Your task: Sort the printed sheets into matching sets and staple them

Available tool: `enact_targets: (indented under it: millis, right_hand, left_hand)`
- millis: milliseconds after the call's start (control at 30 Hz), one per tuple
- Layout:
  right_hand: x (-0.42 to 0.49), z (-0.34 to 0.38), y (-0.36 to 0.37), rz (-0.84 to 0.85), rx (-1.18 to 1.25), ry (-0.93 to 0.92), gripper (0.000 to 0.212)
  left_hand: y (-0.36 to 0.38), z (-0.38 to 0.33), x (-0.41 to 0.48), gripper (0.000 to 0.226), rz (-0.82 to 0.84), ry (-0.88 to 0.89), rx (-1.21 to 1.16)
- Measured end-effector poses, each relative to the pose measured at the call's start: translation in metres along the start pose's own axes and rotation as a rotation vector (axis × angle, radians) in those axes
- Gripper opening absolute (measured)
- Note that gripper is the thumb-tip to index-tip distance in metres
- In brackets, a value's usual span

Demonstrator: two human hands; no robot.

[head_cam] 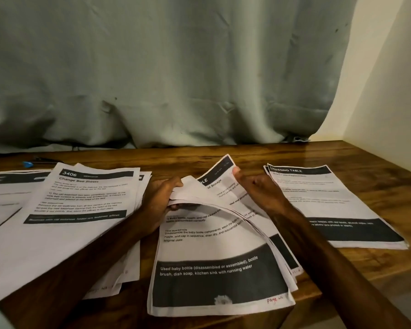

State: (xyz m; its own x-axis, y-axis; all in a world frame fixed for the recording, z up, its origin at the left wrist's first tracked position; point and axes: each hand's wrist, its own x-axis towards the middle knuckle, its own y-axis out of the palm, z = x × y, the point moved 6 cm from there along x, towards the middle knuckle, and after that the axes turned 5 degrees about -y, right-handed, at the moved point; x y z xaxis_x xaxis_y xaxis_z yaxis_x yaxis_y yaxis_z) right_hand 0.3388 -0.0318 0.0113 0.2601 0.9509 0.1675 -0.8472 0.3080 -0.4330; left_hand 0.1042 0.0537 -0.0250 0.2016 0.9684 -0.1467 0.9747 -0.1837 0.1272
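A stack of printed sheets (220, 281) lies in front of me on the wooden table (356, 157); its top page deals with a baby bottle. My left hand (163, 198) grips the folded-back top ends of several sheets in this stack. My right hand (256, 188) pinches the upper edge of a lifted sheet (217, 173) further back. A pile headed "Change Bed Sheets" (81, 198) lies to the left, partly under my left forearm. To the right lies a set headed "Dressing Table" (328, 210).
More sheets (3, 191) spread off the left edge. A blue object (27, 164) lies at the back left by a grey-green curtain (176, 79) hanging behind the table. A cream wall (389, 79) closes the right side.
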Motion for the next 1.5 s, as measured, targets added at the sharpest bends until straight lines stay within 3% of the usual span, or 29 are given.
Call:
enact_targets:
  millis: [67,100,167,267,333,367,433,500,533,633,667,700,767,833,867,967,1100,1300,1433,1500]
  right_hand:
    - [-0.001,-0.007,-0.001,0.081,0.063,0.122,0.099]
    - [-0.002,-0.008,0.000,0.139,0.088,0.136,0.106]
    - [-0.013,0.001,0.004,0.276,0.051,0.093,0.088]
    - [-0.025,0.009,0.009,0.386,0.060,0.063,0.031]
    - [-0.026,0.013,0.010,0.422,0.119,0.058,0.021]
    - [-0.024,0.012,0.010,0.435,0.098,0.045,0.028]
    - [-0.015,0.001,0.009,0.361,-0.092,0.013,0.045]
    - [-0.009,-0.012,0.005,0.239,-0.167,0.010,0.044]
    - [-0.009,-0.015,0.004,0.192,-0.107,0.014,0.037]
    - [-0.015,-0.013,-0.012,0.022,0.082,0.025,0.030]
    - [-0.019,-0.005,-0.021,-0.052,0.137,-0.006,0.028]
    - [-0.023,0.005,-0.028,-0.111,0.189,-0.041,0.023]
    - [-0.031,0.025,-0.042,-0.195,0.268,-0.096,0.018]
    - [-0.039,0.047,-0.050,-0.249,0.325,-0.163,0.019]
    - [-0.042,0.058,-0.052,-0.266,0.340,-0.202,0.020]
    - [-0.053,0.092,-0.061,-0.332,0.409,-0.310,0.023]
    - [-0.066,0.100,-0.066,-0.413,0.501,-0.347,0.029]
    - [-0.077,0.050,-0.030,-0.311,0.509,-0.149,0.041]
    - [-0.057,0.055,-0.034,-0.276,0.388,-0.217,0.013]
    - [-0.039,0.051,-0.043,-0.290,0.344,-0.186,0.013]
  left_hand:
    - [0.002,0.003,0.004,0.011,0.018,0.000,-0.006]
    - [0.002,0.005,0.005,0.010,0.022,-0.003,-0.008]
    - [0.002,0.007,0.006,0.008,0.014,-0.018,-0.020]
    - [0.002,0.008,0.007,0.009,0.004,-0.069,-0.067]
    - [0.006,0.006,0.003,0.016,0.049,-0.084,-0.127]
    - [0.009,0.005,0.001,0.024,0.101,-0.092,-0.162]
    - [0.014,0.002,-0.002,0.044,0.208,-0.095,-0.205]
    - [0.016,-0.003,-0.006,0.056,0.216,-0.077,-0.232]
    - [0.012,-0.007,-0.005,0.058,0.161,0.010,-0.184]
    - [-0.009,-0.037,-0.014,0.070,-0.176,0.500,0.329]
    - [-0.013,-0.044,-0.017,0.079,-0.244,0.535,0.403]
    - [-0.015,-0.048,-0.020,0.089,-0.231,0.491,0.398]
    - [-0.005,-0.052,-0.024,0.102,-0.029,0.300,0.170]
    - [0.017,-0.061,-0.037,0.074,0.264,0.147,-0.064]
    - [0.025,-0.073,-0.050,0.054,0.313,0.154,-0.091]
    - [0.035,-0.114,-0.080,0.031,0.207,0.364,-0.074]
    - [0.039,-0.135,-0.105,0.026,0.158,0.514,-0.056]
    - [0.038,-0.063,-0.090,0.029,0.141,0.394,0.169]
    - [0.040,-0.069,-0.076,0.029,0.024,0.492,0.240]
    - [0.043,-0.079,-0.065,0.029,-0.022,0.496,0.277]
